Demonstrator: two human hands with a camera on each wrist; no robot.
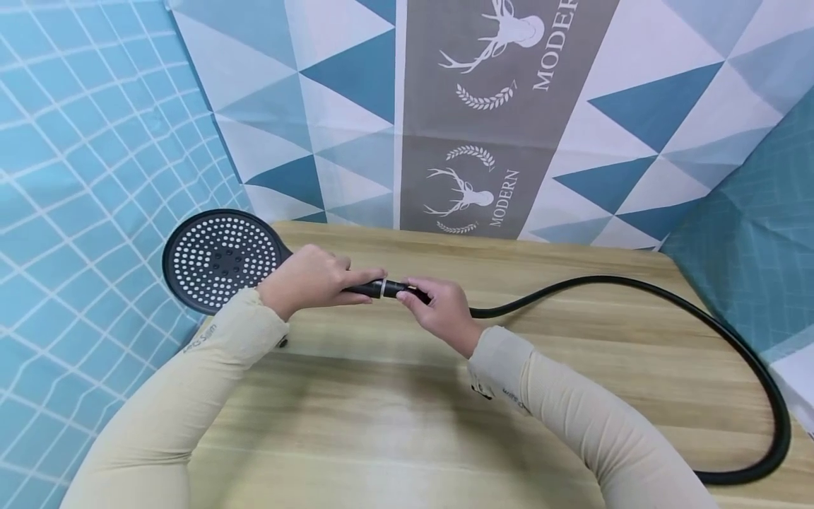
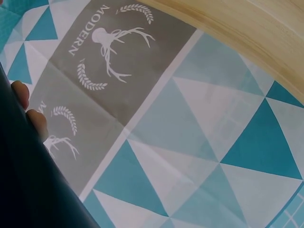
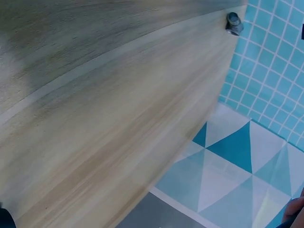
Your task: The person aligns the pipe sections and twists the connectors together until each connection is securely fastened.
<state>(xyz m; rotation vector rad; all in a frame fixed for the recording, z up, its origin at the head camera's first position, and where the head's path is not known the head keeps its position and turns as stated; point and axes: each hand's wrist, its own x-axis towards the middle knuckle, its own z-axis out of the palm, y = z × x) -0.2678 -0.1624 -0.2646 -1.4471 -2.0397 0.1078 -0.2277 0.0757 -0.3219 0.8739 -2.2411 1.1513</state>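
Note:
A black hand shower with a round face of pale nozzles is held over the wooden table. My left hand grips its handle, the index finger lying along it. At the handle's end, just past a light ring, my right hand pinches the end fitting of a black hose. Handle and hose end meet in line between the hands. Fingertips show beside a large dark shape in the left wrist view; only a sliver of fingers appears in the right wrist view.
The hose loops across the right side of the wooden table. A small metal fitting stands near the table's left edge, mostly behind my left sleeve in the head view. Patterned sheets rise behind the table, and blue tiled sheeting at left.

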